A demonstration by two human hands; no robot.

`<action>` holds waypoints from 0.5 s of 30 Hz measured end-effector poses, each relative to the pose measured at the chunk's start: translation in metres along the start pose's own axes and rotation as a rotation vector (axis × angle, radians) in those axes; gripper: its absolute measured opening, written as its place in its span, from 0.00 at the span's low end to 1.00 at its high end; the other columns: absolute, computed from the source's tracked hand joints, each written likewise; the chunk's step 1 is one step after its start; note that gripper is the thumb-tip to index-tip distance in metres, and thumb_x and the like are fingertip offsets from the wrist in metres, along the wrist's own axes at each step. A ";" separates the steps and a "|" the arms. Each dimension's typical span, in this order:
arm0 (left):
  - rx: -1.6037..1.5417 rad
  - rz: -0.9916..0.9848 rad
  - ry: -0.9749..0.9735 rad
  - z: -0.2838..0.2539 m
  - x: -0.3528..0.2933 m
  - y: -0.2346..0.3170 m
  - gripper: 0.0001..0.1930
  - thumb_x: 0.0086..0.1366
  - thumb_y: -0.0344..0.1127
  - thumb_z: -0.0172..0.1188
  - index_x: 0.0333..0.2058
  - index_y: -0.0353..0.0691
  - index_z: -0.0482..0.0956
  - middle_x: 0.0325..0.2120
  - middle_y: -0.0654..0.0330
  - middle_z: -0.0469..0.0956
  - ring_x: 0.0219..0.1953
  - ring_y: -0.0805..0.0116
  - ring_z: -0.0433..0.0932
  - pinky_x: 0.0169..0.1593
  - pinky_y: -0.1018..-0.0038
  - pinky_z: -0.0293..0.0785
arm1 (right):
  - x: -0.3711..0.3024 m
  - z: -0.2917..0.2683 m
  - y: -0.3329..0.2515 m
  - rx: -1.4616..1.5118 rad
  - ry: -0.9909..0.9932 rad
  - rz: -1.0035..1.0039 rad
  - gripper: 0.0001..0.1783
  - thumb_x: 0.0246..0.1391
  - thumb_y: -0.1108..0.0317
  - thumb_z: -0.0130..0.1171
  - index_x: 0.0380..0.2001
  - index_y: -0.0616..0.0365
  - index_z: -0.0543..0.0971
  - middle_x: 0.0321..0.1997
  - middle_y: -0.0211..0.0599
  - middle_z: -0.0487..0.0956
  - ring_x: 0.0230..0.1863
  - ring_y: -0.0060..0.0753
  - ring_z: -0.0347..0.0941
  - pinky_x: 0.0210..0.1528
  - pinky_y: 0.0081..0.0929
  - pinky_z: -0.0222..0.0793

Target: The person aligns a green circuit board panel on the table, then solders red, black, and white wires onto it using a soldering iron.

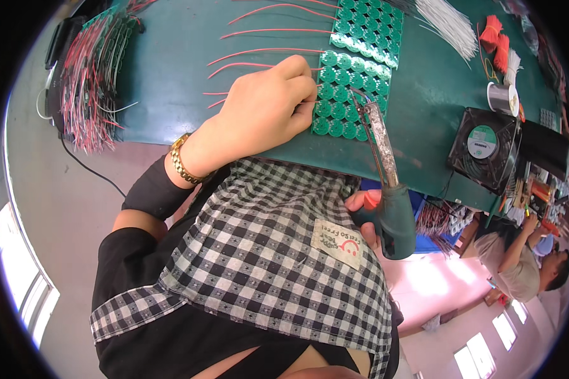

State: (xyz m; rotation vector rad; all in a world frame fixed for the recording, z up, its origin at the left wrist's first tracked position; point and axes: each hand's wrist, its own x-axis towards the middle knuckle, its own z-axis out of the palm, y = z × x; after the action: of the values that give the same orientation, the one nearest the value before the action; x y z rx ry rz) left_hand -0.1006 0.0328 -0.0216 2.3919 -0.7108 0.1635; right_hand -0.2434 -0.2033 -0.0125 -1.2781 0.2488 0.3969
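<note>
My left hand (259, 107) is closed in a pinch at the left edge of a green panel of round circuit boards (339, 112). A thin red wire (216, 93) runs under the hand, and its end at the fingertips is hidden. My right hand (356, 201) is wrapped round the dark green handle of a soldering gun (398, 221) with an orange trigger. Its scuffed metal barrel slants up to the panel, with the thin tip over the boards. More red wires (265, 50) stick out leftward from the panel's edge above my left hand.
A second green panel (368, 25) lies beyond. Wired boards (95, 82) are heaped at far left. White wires (449, 28), red wire bundles (494, 41), a solder spool (502, 99) and a black fan (485, 146) sit to the right. A person (515, 262) works at lower right.
</note>
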 end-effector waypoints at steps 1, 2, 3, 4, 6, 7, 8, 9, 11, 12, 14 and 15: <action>-0.002 -0.008 -0.006 0.001 0.002 0.001 0.06 0.49 0.26 0.60 0.25 0.40 0.72 0.28 0.63 0.72 0.23 0.67 0.74 0.25 0.74 0.70 | 0.001 -0.007 0.004 0.000 0.001 0.002 0.21 0.48 0.72 0.54 0.46 0.67 0.68 0.39 0.37 0.71 0.41 0.29 0.66 0.47 0.25 0.62; -0.004 -0.007 -0.007 0.001 0.005 0.001 0.06 0.49 0.26 0.60 0.25 0.40 0.72 0.28 0.63 0.72 0.23 0.67 0.74 0.25 0.74 0.70 | 0.004 -0.015 0.009 -0.089 -0.101 -0.084 0.22 0.48 0.70 0.56 0.47 0.67 0.67 0.39 0.38 0.71 0.41 0.29 0.66 0.47 0.24 0.62; -0.010 -0.013 -0.005 0.002 0.007 0.002 0.05 0.49 0.26 0.60 0.25 0.40 0.72 0.28 0.63 0.72 0.23 0.66 0.74 0.26 0.73 0.70 | 0.004 -0.020 0.012 -0.178 -0.202 -0.171 0.24 0.48 0.68 0.59 0.47 0.68 0.67 0.39 0.39 0.72 0.40 0.29 0.67 0.46 0.24 0.62; -0.017 -0.018 -0.004 0.002 0.009 0.002 0.05 0.50 0.26 0.59 0.26 0.40 0.72 0.28 0.63 0.72 0.24 0.65 0.74 0.26 0.73 0.70 | -0.002 -0.018 0.015 -0.179 -0.196 -0.170 0.24 0.48 0.68 0.59 0.47 0.68 0.67 0.39 0.39 0.72 0.40 0.29 0.67 0.46 0.24 0.62; 0.006 -0.029 0.005 0.001 0.008 -0.001 0.05 0.50 0.26 0.59 0.26 0.40 0.72 0.29 0.63 0.71 0.24 0.65 0.74 0.26 0.72 0.70 | -0.005 -0.004 0.016 0.040 0.023 -0.180 0.26 0.48 0.65 0.61 0.48 0.68 0.68 0.40 0.41 0.72 0.40 0.29 0.68 0.45 0.24 0.63; 0.025 -0.032 0.012 0.001 0.007 -0.003 0.05 0.50 0.26 0.59 0.26 0.40 0.72 0.29 0.63 0.71 0.24 0.64 0.74 0.26 0.71 0.70 | -0.001 -0.005 0.012 0.041 0.014 -0.173 0.26 0.48 0.65 0.61 0.48 0.68 0.68 0.40 0.41 0.72 0.40 0.29 0.68 0.45 0.24 0.63; 0.025 -0.029 0.008 0.003 0.008 -0.003 0.05 0.50 0.26 0.59 0.26 0.40 0.72 0.29 0.63 0.71 0.24 0.64 0.74 0.26 0.71 0.70 | 0.001 -0.006 0.007 0.041 0.053 -0.026 0.25 0.48 0.67 0.61 0.47 0.67 0.68 0.39 0.42 0.73 0.40 0.30 0.68 0.45 0.25 0.64; 0.022 -0.005 0.010 0.004 0.010 -0.004 0.05 0.50 0.27 0.59 0.25 0.40 0.72 0.28 0.63 0.72 0.23 0.66 0.73 0.25 0.72 0.68 | 0.004 -0.007 0.000 0.042 0.090 0.123 0.24 0.48 0.68 0.60 0.47 0.67 0.68 0.38 0.42 0.73 0.39 0.32 0.69 0.45 0.27 0.65; 0.018 0.019 0.009 0.003 0.011 -0.004 0.05 0.50 0.27 0.60 0.25 0.40 0.72 0.28 0.64 0.72 0.21 0.67 0.72 0.24 0.73 0.67 | 0.009 -0.009 -0.010 0.041 0.161 0.423 0.22 0.48 0.72 0.59 0.47 0.66 0.67 0.36 0.43 0.73 0.39 0.34 0.70 0.45 0.29 0.67; -0.018 -0.003 -0.010 0.001 0.013 -0.002 0.04 0.50 0.28 0.59 0.24 0.41 0.72 0.26 0.63 0.70 0.21 0.64 0.73 0.23 0.71 0.68 | 0.010 -0.009 -0.012 0.040 0.197 0.574 0.22 0.48 0.74 0.59 0.47 0.66 0.67 0.35 0.43 0.74 0.39 0.35 0.71 0.45 0.30 0.67; -0.057 -0.025 -0.030 -0.001 0.015 -0.001 0.04 0.50 0.29 0.59 0.22 0.41 0.72 0.24 0.62 0.69 0.21 0.62 0.73 0.22 0.69 0.68 | 0.006 -0.009 0.015 0.016 0.061 0.131 0.22 0.50 0.72 0.58 0.48 0.64 0.66 0.35 0.43 0.74 0.39 0.34 0.70 0.45 0.29 0.67; -0.068 -0.028 -0.016 -0.001 0.015 -0.001 0.04 0.49 0.29 0.60 0.22 0.41 0.72 0.24 0.63 0.70 0.20 0.63 0.74 0.22 0.70 0.68 | 0.006 -0.009 0.025 -0.010 -0.084 -0.312 0.23 0.52 0.70 0.57 0.50 0.62 0.65 0.35 0.43 0.74 0.39 0.32 0.70 0.45 0.29 0.67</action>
State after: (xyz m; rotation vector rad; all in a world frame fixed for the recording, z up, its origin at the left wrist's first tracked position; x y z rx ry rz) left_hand -0.0869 0.0270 -0.0174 2.3394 -0.6793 0.1073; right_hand -0.2487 -0.2054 -0.0395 -1.2825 -0.0250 0.1843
